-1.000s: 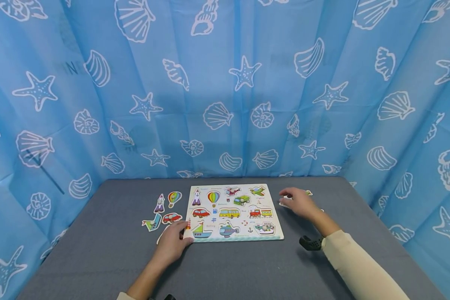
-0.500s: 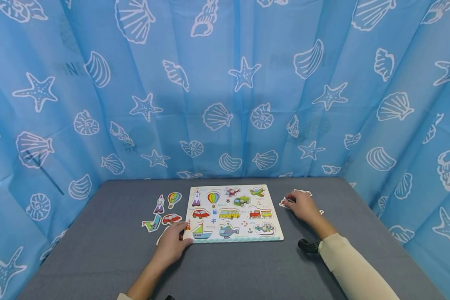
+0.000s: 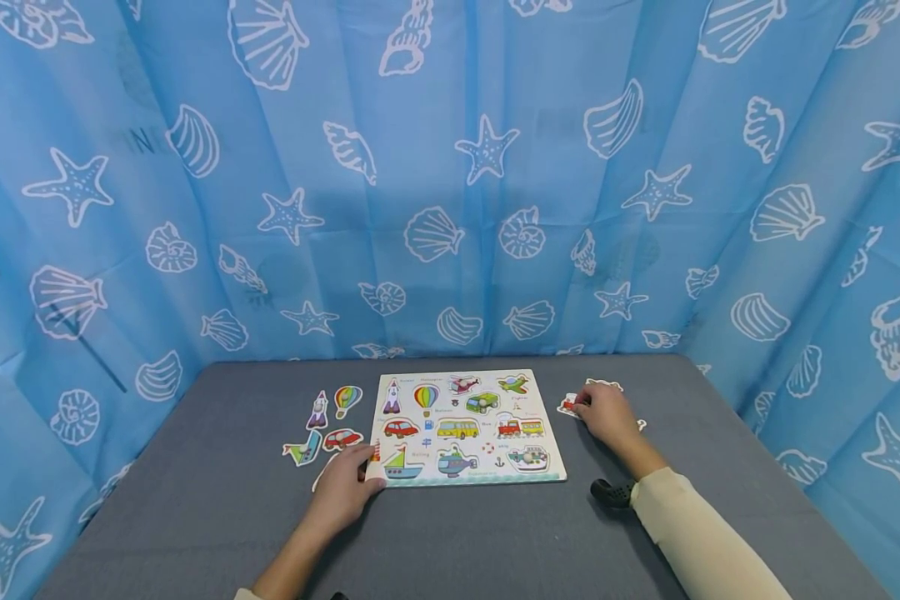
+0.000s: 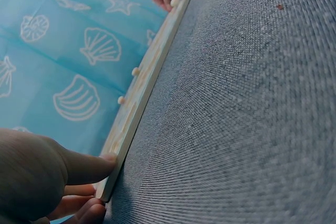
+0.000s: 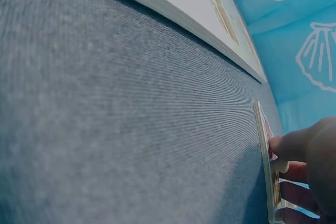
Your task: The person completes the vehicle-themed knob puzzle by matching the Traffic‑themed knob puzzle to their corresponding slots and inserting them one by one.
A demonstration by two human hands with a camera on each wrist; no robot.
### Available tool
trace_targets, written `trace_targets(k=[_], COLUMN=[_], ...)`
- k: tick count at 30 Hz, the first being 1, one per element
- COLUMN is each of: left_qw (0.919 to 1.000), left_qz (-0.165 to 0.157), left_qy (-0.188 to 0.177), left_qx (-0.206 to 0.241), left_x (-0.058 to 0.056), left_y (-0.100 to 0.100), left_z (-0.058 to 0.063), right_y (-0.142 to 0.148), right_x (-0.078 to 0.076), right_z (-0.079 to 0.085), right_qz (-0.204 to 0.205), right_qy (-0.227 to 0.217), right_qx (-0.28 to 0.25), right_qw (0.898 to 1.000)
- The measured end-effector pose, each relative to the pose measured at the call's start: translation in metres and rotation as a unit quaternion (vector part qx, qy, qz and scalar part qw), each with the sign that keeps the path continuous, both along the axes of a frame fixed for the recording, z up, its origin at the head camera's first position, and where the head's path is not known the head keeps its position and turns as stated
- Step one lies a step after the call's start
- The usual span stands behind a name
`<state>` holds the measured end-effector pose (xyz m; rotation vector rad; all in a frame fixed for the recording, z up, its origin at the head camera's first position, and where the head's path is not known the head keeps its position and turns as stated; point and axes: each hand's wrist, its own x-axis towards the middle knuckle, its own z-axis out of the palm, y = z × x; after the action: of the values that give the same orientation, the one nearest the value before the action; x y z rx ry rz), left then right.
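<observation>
Item: picture board (image 3: 510, 479), one, lying flat toward the middle of the tabletop (image 3: 195, 508), its top edge running near the tabletop's far edge.

Item: left hand (image 3: 342, 483), clamping the board at its lower left corner, the thumb resting on the upper face and the fingers curling about the side.

Item: right hand (image 3: 607, 414), closing on a red-and-white piece (image 3: 568, 403); thumb and fingers are gathering round the piece's knob (image 5: 281, 166). The piece is sitting between the board and the tabletop's right edge; whether it is lifting off the surface, one cannot tell.

Items, loose, toward the tabletop's left edge: rocket piece (image 3: 317, 410), balloon piece (image 3: 347, 401), green-and-blue piece (image 3: 303, 448), red car piece (image 3: 342, 437).

Items, toward the tabletop's far right corner: two pale-rimmed pieces, one lying beyond the right hand (image 3: 604, 383), the other (image 3: 641, 424) mostly hiding behind the wrist.

Step in hand, as judged: the right hand is securing the red-and-white piece while the left is steadying the board.

Next move, as judged: calling for a firm pinch on the knob and a level lift, keeping clear of the neighbouring pieces.
</observation>
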<state>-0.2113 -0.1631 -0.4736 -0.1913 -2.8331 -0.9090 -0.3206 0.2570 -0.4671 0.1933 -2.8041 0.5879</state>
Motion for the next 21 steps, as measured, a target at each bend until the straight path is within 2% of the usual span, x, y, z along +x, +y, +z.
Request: trace_targets(k=[14, 21], left_qw=[0.9997, 0.9999], left_qz=[-0.008, -0.006], left_qy=[0.021, 0.01], left_qx=[0.004, 0.001], left_x=[0.002, 0.002], left_y=[0.001, 0.0], left_z=[0.002, 0.002], right_y=[0.001, 0.002], right_x=[0.012, 0.013], right_z=[0.003, 0.003], right_qz=[-0.061, -0.061], right_qy=[-0.024, -0.024], right_qx=[0.004, 0.0], right_qw=[0.998, 0.998])
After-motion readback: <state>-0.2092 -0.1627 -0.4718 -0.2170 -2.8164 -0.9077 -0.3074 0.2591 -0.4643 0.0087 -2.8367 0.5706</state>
